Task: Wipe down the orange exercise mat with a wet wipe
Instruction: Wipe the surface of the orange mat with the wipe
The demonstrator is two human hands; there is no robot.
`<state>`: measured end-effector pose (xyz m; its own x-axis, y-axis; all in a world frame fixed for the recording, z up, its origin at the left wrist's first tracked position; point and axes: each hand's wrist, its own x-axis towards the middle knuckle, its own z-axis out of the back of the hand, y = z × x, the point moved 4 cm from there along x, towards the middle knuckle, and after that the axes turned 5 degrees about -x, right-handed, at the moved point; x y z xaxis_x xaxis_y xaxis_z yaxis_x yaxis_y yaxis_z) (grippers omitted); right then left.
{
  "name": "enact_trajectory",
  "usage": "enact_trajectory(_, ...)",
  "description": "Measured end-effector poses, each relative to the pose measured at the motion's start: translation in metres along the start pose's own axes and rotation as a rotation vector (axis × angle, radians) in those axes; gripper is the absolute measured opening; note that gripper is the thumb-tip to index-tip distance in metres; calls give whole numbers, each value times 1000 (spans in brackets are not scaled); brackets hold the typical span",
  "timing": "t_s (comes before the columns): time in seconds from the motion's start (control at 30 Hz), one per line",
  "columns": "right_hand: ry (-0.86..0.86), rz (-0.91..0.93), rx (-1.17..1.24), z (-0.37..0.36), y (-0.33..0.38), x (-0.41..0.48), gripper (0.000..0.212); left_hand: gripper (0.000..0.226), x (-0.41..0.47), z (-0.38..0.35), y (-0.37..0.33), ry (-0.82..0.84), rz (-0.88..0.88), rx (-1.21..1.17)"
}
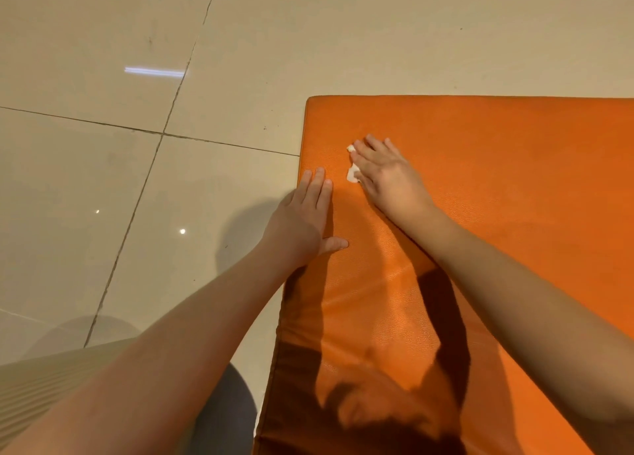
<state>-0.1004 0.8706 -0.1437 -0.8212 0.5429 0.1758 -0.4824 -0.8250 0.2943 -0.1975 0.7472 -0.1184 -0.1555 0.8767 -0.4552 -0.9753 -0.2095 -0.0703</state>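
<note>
Nearest the viewer, just off the left edge of the thick orange padded exercise mat with a pebbled leather-like cover (497, 187), a pale ribbed piece of clothing (31, 386) and a rounded grey fabric shape (226, 417) fill the lower corner. Dark shadows of the person's head and arms fall on the near part of the mat. Farther along, the left hand (302, 218) lies palm down across the mat's left edge, its fingers (320, 180) straight and close together, thumb spread onto the orange surface, holding nothing. A little beyond and further in from that edge, the right hand (384, 173) presses flat on the mat, fingers (374, 142) extended, with the small crumpled white wet wipe (352, 174) trapped under them, showing at the hand's left side. Beyond the mat's far edge and to its left spreads the glossy beige tiled floor (103, 180), crossed by dark grout lines.
</note>
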Motion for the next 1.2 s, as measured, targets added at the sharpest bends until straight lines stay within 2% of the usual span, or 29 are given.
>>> enact_trajectory(0.07,7,-40,86,-2,17,-17,38,105,-2,-2,1,-15,-11,1)
enact_trajectory(0.13,42,68,129,0,29,-39,37,103,-4,-5,2,-25,-25,7)
enact_trajectory(0.23,63,201,25,6,16,-36,43,104,-4,-6,2,-22,-25,4)
enact_trajectory(0.3,45,102,-38,4,3,-22,38,104,-3,-4,1,-24,-24,7)
enact_trajectory(0.4,35,-87,38,1,20,-26,37,103,-5,-3,2,-42,-42,-26)
enact_trajectory(0.47,60,-17,103,0,35,-44,36,103,-12,-7,4,-36,-55,-62)
enact_trajectory(0.57,81,156,56,5,30,-52,43,101,-22,-16,5,-28,-45,-107)
enact_trajectory(0.67,59,71,-17,4,12,-36,42,103,-24,-16,5,-46,-47,-140)
enact_trajectory(0.8,18,-132,112,2,33,-52,41,106,-28,-18,7,-79,-56,-155)
enact_trajectory(0.87,18,-71,124,3,37,-63,41,108,-28,-20,8,-75,-54,-154)
enact_trajectory(0.97,7,56,-23,10,22,-55,43,104,-28,-20,7,-77,-53,-151)
enact_trajectory(1.03,-5,-7,-62,12,12,-45,45,98,-29,-20,6,-65,-45,-137)
enact_trajectory(1.13,-20,-122,52,6,31,-55,40,93,-34,-21,6,-49,-32,-126)
enact_trajectory(1.2,-9,-43,127,1,44,-72,38,95,-35,-22,6,-48,-41,-130)
